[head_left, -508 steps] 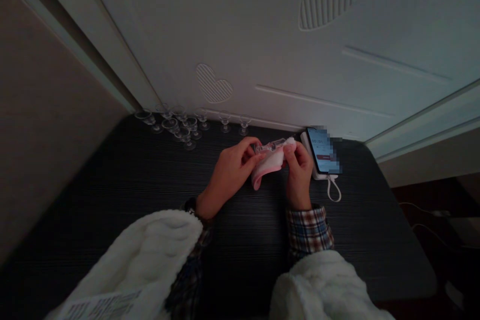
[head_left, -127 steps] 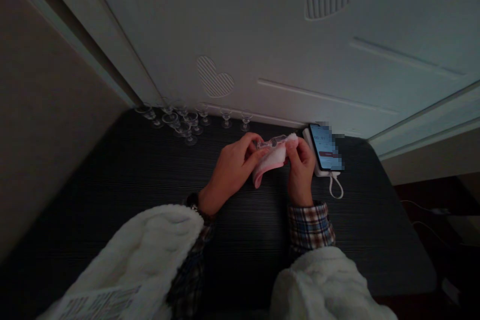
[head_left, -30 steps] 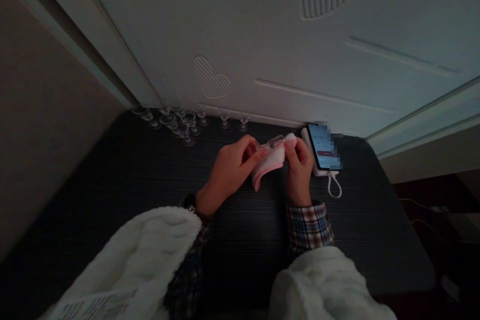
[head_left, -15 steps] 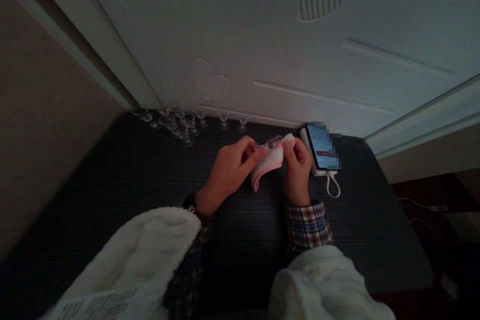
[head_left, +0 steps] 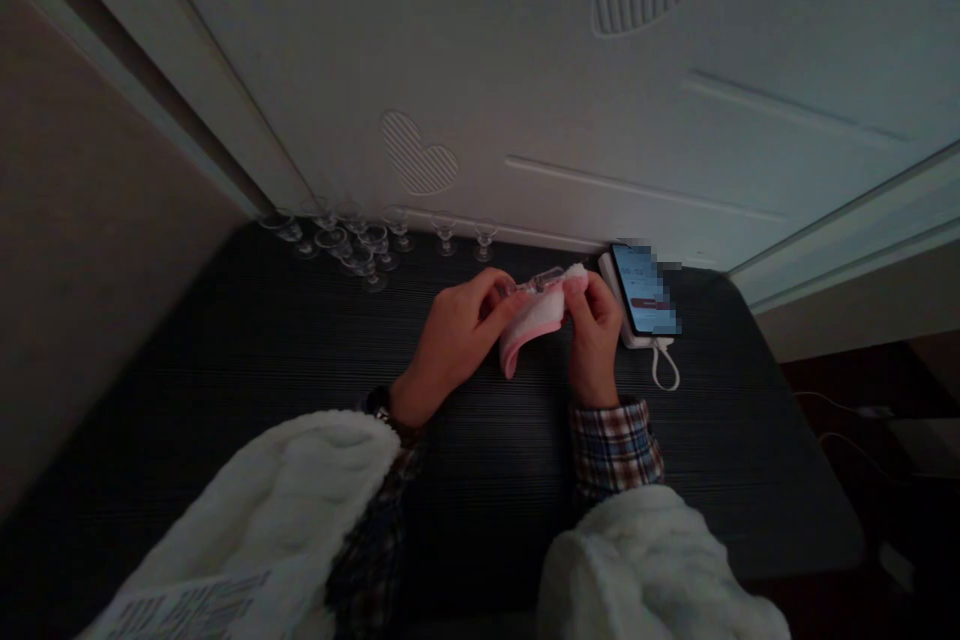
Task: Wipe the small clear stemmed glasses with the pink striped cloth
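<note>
Over the dark table [head_left: 225, 360] I hold a small clear stemmed glass [head_left: 536, 282] lying sideways between both hands. My left hand [head_left: 450, 345] is closed on its left end, the foot and stem. A pink and white cloth [head_left: 529, 330] is wrapped under the glass, and my right hand [head_left: 592, 340] pinches it against the glass's right end. The cloth's lower edge hangs down between my hands.
Several small clear stemmed glasses [head_left: 360, 240] stand in a cluster at the table's far left, with two more [head_left: 465, 235] beside them, against a white panel [head_left: 525, 100]. A lit phone [head_left: 645, 290] lies on a white power bank with cable [head_left: 664, 370], right of my hands.
My hands stay in nearly the same place, with small shifts of the cloth against the glass. The view has drifted slightly.
</note>
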Demonstrator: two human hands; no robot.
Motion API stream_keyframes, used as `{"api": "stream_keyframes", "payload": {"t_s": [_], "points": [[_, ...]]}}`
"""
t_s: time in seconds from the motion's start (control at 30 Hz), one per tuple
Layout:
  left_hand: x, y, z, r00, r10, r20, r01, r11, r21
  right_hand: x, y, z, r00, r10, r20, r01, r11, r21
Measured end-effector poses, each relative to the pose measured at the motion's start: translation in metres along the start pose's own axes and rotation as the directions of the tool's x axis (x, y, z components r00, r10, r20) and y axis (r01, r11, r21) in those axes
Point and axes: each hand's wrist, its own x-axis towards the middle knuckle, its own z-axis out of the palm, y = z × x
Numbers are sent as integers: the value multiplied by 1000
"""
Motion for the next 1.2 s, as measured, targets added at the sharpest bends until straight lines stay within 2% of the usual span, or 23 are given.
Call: {"api": "stream_keyframes", "payload": {"t_s": [0.83,1.07,1.2], "points": [[0,0,0,999,6,-45,-9,997,-73,-1,-2,1,1000,4,15,-4,1000,-7],[0,0,0,1000,-10,-7,10,999,-39,0,-2,0,1000,-3,17,3,1000,11],[-1,1,0,1000,-12,-14,11,996,-84,-1,-3,1,1000,3,14,-3,1000,-5]]}}
